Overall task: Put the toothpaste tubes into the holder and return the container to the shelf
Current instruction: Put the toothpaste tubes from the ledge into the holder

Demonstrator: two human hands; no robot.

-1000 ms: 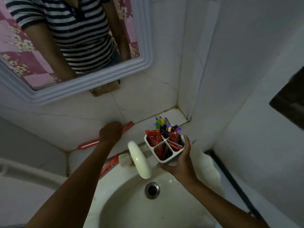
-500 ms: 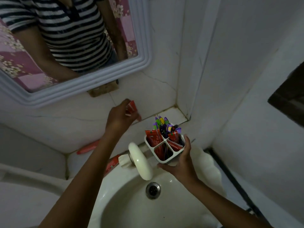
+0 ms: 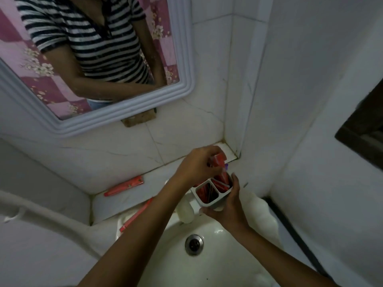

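My right hand (image 3: 229, 206) grips a white holder (image 3: 209, 201) with several compartments over the sink's back edge; red tubes stand inside it. Directly above the holder, my left hand (image 3: 196, 164) pinches a red toothpaste tube (image 3: 218, 160) by its top, the tube's lower end reaching into a far compartment. A second red toothpaste tube (image 3: 124, 186) lies on the tiled shelf (image 3: 161, 175) to the left. A third red tube (image 3: 135, 214) lies on the sink's rim, partly hidden under my left forearm.
A white sink (image 3: 217, 255) with a metal drain (image 3: 194, 244) lies below. The white tap (image 3: 185, 212) sits just left of the holder. A mirror (image 3: 93, 59) hangs above the shelf, and tiled walls close the corner on the right.
My left hand lifted a red tube off the shelf and carried it right, over the holder. My right hand kept the holder in about the same place.
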